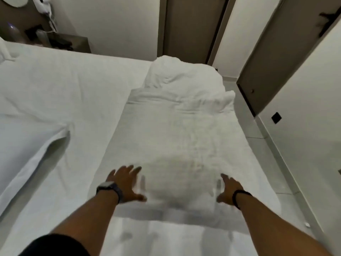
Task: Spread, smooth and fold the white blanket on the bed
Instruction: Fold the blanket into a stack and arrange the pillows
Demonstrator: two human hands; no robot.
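The white blanket (177,137) lies as a long strip down the right half of the bed (55,85), its far end bunched into a rumpled heap near the far edge. My left hand (127,182) rests flat on the blanket's near left side, fingers spread, a watch on the wrist. My right hand (228,187) lies flat on the near right side, fingers apart, a dark band on the wrist. Neither hand holds cloth. Both hands are blurred.
A loose fold of white sheet (36,150) lies at the left of the bed. A dark bedside table (72,43) with small items stands at the far left. Brown doors (190,24) and white walls close the far side; a tiled floor strip (262,145) runs along the right.
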